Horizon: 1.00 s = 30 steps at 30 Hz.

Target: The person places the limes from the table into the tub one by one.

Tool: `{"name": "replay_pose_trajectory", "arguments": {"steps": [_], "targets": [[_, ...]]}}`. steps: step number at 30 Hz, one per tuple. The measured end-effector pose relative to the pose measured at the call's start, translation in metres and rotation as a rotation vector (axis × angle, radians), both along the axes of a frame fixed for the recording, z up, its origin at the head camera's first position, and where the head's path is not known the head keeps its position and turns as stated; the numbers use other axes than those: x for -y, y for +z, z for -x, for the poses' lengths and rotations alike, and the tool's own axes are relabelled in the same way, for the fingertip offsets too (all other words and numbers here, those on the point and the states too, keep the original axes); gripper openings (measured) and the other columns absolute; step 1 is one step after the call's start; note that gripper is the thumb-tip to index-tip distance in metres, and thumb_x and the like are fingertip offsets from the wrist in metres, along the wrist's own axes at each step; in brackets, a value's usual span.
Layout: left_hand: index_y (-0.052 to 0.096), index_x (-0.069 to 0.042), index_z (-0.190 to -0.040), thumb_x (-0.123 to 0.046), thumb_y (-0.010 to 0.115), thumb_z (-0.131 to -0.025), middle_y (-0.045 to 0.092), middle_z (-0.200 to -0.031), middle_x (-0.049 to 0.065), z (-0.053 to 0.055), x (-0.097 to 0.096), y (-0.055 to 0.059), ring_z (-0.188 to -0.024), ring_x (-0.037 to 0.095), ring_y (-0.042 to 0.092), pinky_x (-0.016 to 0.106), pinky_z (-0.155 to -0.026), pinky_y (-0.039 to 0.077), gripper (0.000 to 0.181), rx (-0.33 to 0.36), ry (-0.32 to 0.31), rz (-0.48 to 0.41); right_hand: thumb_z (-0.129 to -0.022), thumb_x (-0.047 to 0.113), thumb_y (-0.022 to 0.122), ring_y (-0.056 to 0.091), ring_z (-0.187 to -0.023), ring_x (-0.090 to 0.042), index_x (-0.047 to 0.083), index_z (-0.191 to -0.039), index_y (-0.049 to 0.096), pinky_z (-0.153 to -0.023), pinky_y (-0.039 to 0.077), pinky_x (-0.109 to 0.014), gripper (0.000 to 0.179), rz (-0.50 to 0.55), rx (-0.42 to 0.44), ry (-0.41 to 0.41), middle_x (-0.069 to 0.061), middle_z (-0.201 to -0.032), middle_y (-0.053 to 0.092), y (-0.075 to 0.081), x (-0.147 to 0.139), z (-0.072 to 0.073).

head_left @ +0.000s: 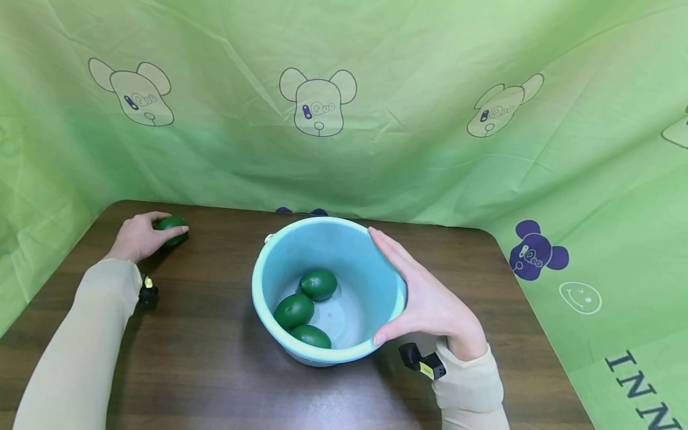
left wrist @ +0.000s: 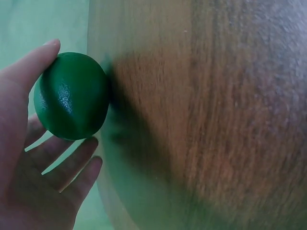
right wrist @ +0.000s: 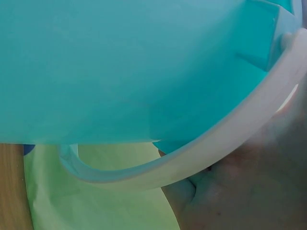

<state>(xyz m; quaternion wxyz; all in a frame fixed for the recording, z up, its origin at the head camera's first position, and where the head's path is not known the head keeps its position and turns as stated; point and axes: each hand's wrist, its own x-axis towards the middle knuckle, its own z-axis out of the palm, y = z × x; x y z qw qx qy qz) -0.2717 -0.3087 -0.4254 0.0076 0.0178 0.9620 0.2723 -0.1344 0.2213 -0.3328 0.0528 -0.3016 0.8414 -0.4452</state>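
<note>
At the far left of the table, my left hand (head_left: 141, 234) holds a smooth dark green lime (head_left: 172, 230) between thumb and fingers. In the left wrist view the same lime (left wrist: 72, 96) sits against the thumb, the other fingers spread beneath it. My right hand (head_left: 430, 292) grips the right side of a light blue bucket (head_left: 263, 298), with its thumb at the near rim and fingertips at the far rim. Three more limes (head_left: 318, 284) lie together inside, at the bucket's left. The bucket's pale handle (right wrist: 192, 163) hangs between bucket wall and hand in the right wrist view.
The bucket stands on a dark brown wooden table (head_left: 215, 358) with rounded far corners. A green cloth (head_left: 398, 167) printed with bear heads hangs close behind the table and along its sides.
</note>
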Motion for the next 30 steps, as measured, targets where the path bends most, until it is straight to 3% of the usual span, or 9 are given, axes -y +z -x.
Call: {"name": "replay_pose_trajectory", "arguments": {"steps": [7, 15, 30], "targets": [[0.051, 0.009, -0.141, -0.06, 0.065, -0.093, 0.053, -0.128, 0.037, -0.0007, -0.0016, 0.0003, -0.1, 0.045, 0.054, 0.049, -0.076, 0.046, 0.085, -0.005, -0.009, -0.024, -0.047, 0.025, 0.105, 0.031, -0.145, -0.017, 0.033, -0.164, 0.017, -0.109, 0.037, -0.033, 0.147, -0.006, -0.006, 0.0, 0.008, -0.168, 0.014, 0.0009, 0.001, 0.0], [0.05, 0.008, -0.142, -0.055, 0.07, -0.092, 0.052, -0.131, 0.037, 0.0019, -0.0055, -0.0016, -0.103, 0.048, 0.054, 0.056, -0.08, 0.046, 0.083, -0.005, -0.046, -0.036, -0.047, 0.024, 0.105, 0.031, -0.145, -0.017, 0.033, -0.164, 0.018, -0.109, 0.038, -0.033, 0.146, -0.006, 0.0, -0.004, 0.008, -0.168, 0.014, 0.0013, 0.0003, -0.0002], [0.049, 0.007, -0.143, -0.053, 0.071, -0.093, 0.052, -0.132, 0.037, 0.0002, -0.0065, -0.0023, -0.103, 0.048, 0.054, 0.057, -0.08, 0.047, 0.081, -0.015, -0.042, -0.058, -0.047, 0.025, 0.105, 0.031, -0.145, -0.018, 0.032, -0.165, 0.018, -0.109, 0.038, -0.034, 0.147, -0.008, -0.005, -0.004, 0.006, -0.168, 0.013, 0.0, 0.0, -0.0007]]}}
